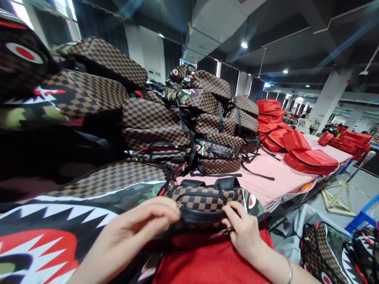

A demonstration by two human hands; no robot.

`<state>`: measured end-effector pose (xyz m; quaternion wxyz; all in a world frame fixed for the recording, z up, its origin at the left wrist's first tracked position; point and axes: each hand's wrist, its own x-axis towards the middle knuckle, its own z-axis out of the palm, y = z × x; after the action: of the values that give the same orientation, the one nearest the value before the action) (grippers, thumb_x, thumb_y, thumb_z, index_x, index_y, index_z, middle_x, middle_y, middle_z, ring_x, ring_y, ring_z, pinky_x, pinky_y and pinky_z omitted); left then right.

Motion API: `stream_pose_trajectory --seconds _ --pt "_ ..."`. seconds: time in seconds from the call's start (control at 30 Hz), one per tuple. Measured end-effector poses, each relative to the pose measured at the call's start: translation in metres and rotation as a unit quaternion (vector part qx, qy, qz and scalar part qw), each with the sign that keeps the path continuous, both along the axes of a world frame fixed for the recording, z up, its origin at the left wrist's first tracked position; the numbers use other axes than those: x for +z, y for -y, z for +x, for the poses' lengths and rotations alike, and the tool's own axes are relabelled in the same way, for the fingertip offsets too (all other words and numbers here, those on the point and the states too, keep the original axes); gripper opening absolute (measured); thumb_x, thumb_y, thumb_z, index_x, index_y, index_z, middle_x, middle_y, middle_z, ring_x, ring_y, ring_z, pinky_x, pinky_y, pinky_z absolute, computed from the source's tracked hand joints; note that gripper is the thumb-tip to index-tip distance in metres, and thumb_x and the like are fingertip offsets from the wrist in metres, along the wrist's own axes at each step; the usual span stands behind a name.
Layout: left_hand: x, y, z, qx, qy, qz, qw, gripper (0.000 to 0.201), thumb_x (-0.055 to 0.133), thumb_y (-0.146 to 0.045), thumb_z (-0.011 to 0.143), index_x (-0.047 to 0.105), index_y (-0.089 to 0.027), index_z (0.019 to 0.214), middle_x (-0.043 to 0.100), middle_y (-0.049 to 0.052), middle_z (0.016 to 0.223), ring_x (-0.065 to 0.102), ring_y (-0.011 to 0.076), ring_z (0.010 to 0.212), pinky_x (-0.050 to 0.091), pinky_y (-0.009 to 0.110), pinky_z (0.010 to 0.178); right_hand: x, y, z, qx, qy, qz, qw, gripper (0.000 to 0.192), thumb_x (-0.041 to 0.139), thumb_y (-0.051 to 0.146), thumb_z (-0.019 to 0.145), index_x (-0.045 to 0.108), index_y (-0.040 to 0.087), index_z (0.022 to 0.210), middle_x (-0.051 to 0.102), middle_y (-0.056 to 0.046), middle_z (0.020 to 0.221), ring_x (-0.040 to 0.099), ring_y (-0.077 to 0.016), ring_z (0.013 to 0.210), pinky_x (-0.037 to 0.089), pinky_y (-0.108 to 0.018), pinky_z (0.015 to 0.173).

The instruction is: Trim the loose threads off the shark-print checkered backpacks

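Note:
A brown-and-black checkered bag [204, 197] with camouflage and a red eye at its right end lies in front of me, its black carry handle [204, 216] facing me. My left hand [142, 228] is closed at the bag's left side, fingertips beside a small brass zipper pull [179, 206]. Whether they pinch the pull is hidden. In the curled fingers of my right hand [244, 230] is a pair of thread snips [221, 233], the thin pointed blade aimed left. Its thumb and index finger touch the bag near the handle's right end. Red fabric [207, 262] spreads below the bag.
A large shark-mouth bag [97, 213] lies to the left. Several checkered backpacks [156, 118] are piled along the pink table [260, 169], with red bags [310, 161] farther right. More shark-print bags [331, 252] sit low at right, near a blue crate [365, 217] and a metal stand [340, 199].

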<state>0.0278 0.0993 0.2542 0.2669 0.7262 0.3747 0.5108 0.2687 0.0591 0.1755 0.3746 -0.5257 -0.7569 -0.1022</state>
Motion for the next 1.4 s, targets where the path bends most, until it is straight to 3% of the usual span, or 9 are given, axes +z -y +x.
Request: stream_pose_trajectory --seconds 0.17,0.3,0.5,0.63,0.83,1.03,1.17,1.27,1.4 --pt "0.004 -0.032 0.040 -0.024 -0.188 -0.009 0.982 0.034 0.048 -0.052 0.073 0.063 -0.022 0.077 0.067 0.005 0.074 0.061 0.0197 0.067 0.046 0.026 0.060 -0.001 0.010 -0.011 -0.021 0.031 -0.001 0.999 0.031 0.042 0.015 0.087 0.053 0.016 0.116 0.058 -0.012 0.112 0.063 -0.0172 0.086 0.050 -0.021 0.069" --pt "0.012 -0.029 0.092 0.059 -0.446 0.016 0.893 0.044 0.040 -0.053 0.079 0.062 -0.017 0.070 0.067 0.012 0.075 0.063 0.0277 0.072 0.045 0.035 0.062 0.001 0.012 -0.012 0.005 0.046 -0.024 0.999 0.026 0.045 0.020 0.087 0.054 0.014 0.110 0.059 -0.012 0.108 0.063 -0.0187 0.086 0.051 -0.022 0.066" --pt "0.015 -0.010 0.133 0.044 -0.499 0.038 0.864 0.020 0.046 -0.023 0.078 0.062 -0.014 0.086 0.067 0.014 0.085 0.065 0.0267 0.080 0.047 0.034 0.066 -0.005 0.012 -0.005 0.050 0.019 -0.025 0.998 0.030 0.042 0.014 0.081 0.053 0.017 0.108 0.057 -0.010 0.112 0.061 -0.0183 0.087 0.049 -0.024 0.066" --pt "0.009 -0.020 0.117 0.091 -0.466 0.027 0.880 0.026 0.034 -0.025 0.083 0.058 -0.018 0.090 0.066 0.010 0.086 0.064 0.0238 0.082 0.046 0.032 0.067 0.001 0.005 -0.004 0.072 0.008 -0.041 0.997 0.014 0.042 0.023 0.087 0.056 0.019 0.088 0.061 -0.005 0.092 0.060 -0.0147 0.074 0.044 -0.021 0.060" --pt "-0.011 -0.053 0.039 0.251 -0.405 -0.106 0.873 0.026 0.033 -0.036 0.081 0.053 -0.019 0.075 0.066 0.012 0.079 0.063 0.0279 0.077 0.043 0.033 0.062 0.011 -0.001 -0.005 0.028 0.049 -0.081 0.995 0.007 0.047 0.022 0.084 0.050 0.021 0.079 0.058 0.000 0.086 0.057 -0.0127 0.069 0.036 -0.022 0.055" --pt "-0.052 -0.029 0.005 0.296 -0.349 -0.208 0.864 0.040 0.024 -0.049 0.085 0.045 -0.022 0.065 0.062 0.004 0.064 0.061 0.0209 0.066 0.042 0.027 0.056 0.009 0.001 -0.003 0.052 0.111 -0.121 0.985 0.008 0.051 0.026 0.084 0.050 0.020 0.079 0.055 0.001 0.089 0.055 -0.0106 0.065 0.030 -0.022 0.051" --pt "-0.056 -0.018 0.010 0.331 -0.284 -0.024 0.900 0.047 0.033 -0.055 0.082 0.056 -0.016 0.093 0.063 0.013 0.092 0.059 0.0272 0.087 0.046 0.037 0.072 0.013 0.003 0.001 0.096 0.144 -0.110 0.979 0.015 0.050 0.029 0.086 0.050 0.019 0.074 0.055 0.001 0.088 0.053 -0.0095 0.063 0.029 -0.021 0.049" --pt "-0.058 -0.021 0.010 0.228 -0.243 0.185 0.925 0.037 0.040 -0.045 0.085 0.060 -0.021 0.104 0.060 0.010 0.110 0.055 0.0238 0.100 0.043 0.038 0.085 0.012 0.004 0.003 0.111 0.161 -0.096 0.976 0.018 0.048 0.031 0.087 0.052 0.019 0.074 0.056 0.000 0.088 0.054 -0.0103 0.064 0.032 -0.021 0.050" --pt "-0.063 -0.022 0.006 0.117 -0.237 0.225 0.938 0.023 0.049 -0.040 0.084 0.065 -0.025 0.089 0.066 0.004 0.097 0.059 0.0191 0.091 0.048 0.032 0.076 0.009 0.003 0.003 0.116 0.128 -0.072 0.982 0.021 0.045 0.035 0.089 0.056 0.019 0.081 0.058 -0.003 0.092 0.056 -0.0110 0.068 0.039 -0.020 0.053"
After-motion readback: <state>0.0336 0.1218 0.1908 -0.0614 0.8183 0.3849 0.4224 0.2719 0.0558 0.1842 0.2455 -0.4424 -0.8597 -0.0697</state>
